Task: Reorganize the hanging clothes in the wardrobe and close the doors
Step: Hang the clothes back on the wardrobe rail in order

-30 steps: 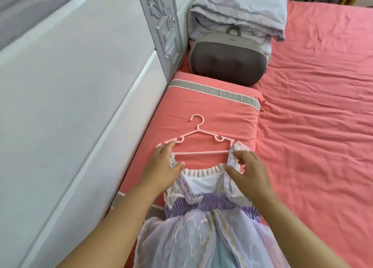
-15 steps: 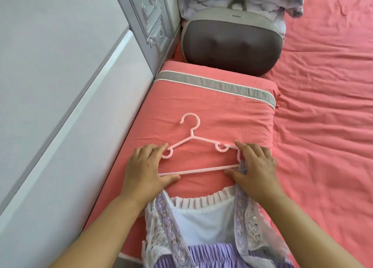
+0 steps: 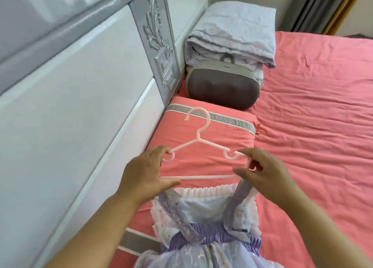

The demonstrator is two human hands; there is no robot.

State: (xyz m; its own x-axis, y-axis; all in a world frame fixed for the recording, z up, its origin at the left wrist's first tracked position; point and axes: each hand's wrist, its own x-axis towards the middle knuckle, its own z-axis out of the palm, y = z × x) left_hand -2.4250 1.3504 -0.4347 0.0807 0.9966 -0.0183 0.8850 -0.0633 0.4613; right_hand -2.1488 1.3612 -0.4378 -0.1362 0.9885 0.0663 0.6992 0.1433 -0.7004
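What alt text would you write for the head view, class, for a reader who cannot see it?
Two hands, left hand and right hand, hold a pink hanger over a pink pillow, fitting a lilac dress by its straps. A grey cushion lies beyond.

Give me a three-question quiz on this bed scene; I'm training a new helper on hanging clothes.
1. True or false: the pink hanger lies over the coral pillow.
2. Which hand holds the dress's right strap at the hanger's end? A) left hand B) right hand
3. Fill in: behind the pillow sits a grey massage cushion, and behind that a folded ____.

Key: 1 true; 2 B; 3 blanket.
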